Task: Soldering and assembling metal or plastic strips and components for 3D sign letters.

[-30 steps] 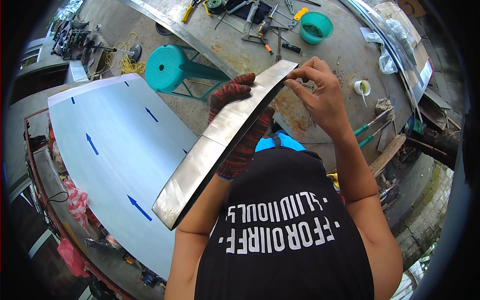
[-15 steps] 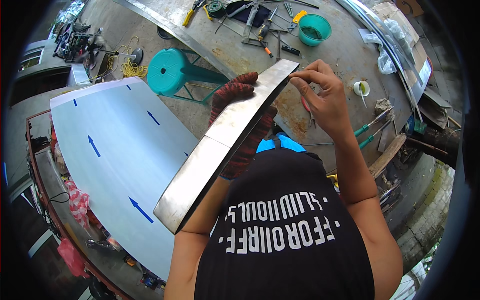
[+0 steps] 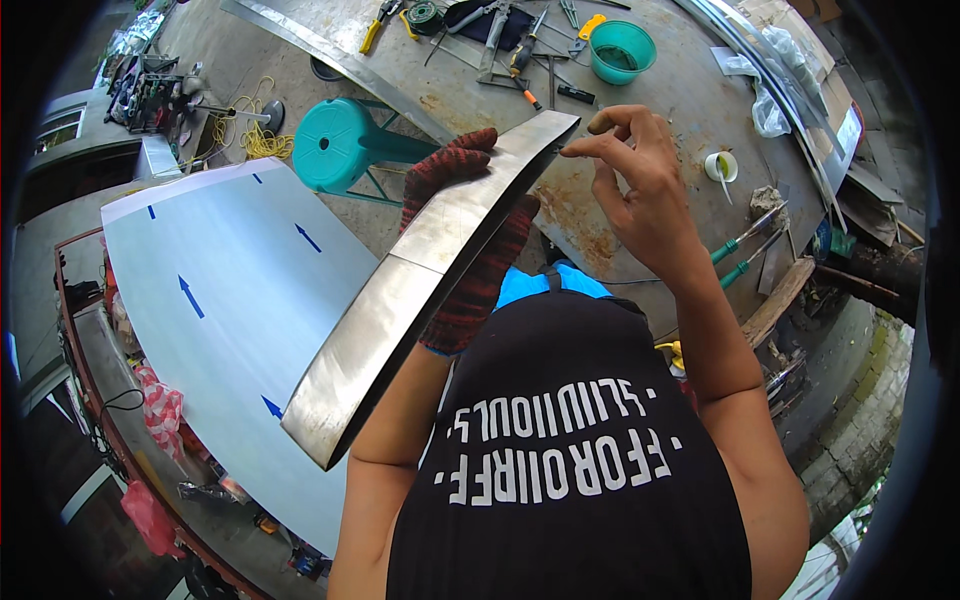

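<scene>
A long, shiny sheet-metal piece [image 3: 395, 285], shaped like a narrow hollow band with a dark inside and a seam across its face, slants in front of my chest. My left hand [image 3: 481, 275], in a red-and-black knitted glove, is wrapped round its middle; glove fingers show on both long sides. Just off the band's far end is my bare right hand [image 3: 645, 175]. Its fingers are bent and apart, with one fingertip close to the metal's edge and nothing visible between them.
Ahead, a metal-topped table [image 3: 440, 95] bears tools, a green bowl [image 3: 622, 55] and a white cup [image 3: 721, 166]. A green stool [image 3: 335, 145] stands left of it. A large pale-blue sheet with arrows [image 3: 235, 290] lies at left. Green-handled tools [image 3: 733, 262] and a wooden piece [image 3: 775, 305] lie right.
The metal band and my left hand have shifted slightly left and nearer. My right hand has drawn back from the band's far end, its fingers spreading apart.
</scene>
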`<state>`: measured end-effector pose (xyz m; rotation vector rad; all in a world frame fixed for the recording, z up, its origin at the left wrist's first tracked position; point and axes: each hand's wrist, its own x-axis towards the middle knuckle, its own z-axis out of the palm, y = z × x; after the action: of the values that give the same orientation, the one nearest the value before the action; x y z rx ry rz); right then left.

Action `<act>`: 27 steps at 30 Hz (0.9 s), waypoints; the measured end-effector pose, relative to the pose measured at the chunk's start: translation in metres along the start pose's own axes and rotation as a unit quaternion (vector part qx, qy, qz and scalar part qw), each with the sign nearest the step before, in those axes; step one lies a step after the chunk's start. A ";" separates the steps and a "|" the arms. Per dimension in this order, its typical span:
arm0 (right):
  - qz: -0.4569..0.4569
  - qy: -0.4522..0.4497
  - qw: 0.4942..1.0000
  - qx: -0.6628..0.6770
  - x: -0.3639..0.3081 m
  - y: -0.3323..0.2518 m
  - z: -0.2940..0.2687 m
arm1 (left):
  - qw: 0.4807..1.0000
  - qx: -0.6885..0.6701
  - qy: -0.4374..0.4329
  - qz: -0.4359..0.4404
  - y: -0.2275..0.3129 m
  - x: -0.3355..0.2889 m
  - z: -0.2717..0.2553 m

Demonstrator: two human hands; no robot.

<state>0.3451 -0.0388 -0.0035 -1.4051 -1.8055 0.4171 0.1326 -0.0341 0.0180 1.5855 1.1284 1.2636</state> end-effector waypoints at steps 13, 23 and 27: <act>-0.002 -0.010 1.000 -0.012 -0.003 -0.003 0.005 | 0.995 0.064 -0.067 -0.032 0.010 -0.004 0.000; 0.003 0.015 0.999 -0.037 -0.006 0.000 0.003 | 0.994 0.062 -0.086 0.008 0.009 0.002 0.003; -0.006 -0.003 0.998 -0.066 -0.006 -0.001 0.002 | 1.000 -0.024 0.014 0.002 0.001 0.004 0.010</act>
<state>0.3430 -0.0446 -0.0067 -1.4838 -1.8739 0.3000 0.1430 -0.0312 0.0178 1.5388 1.1050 1.3104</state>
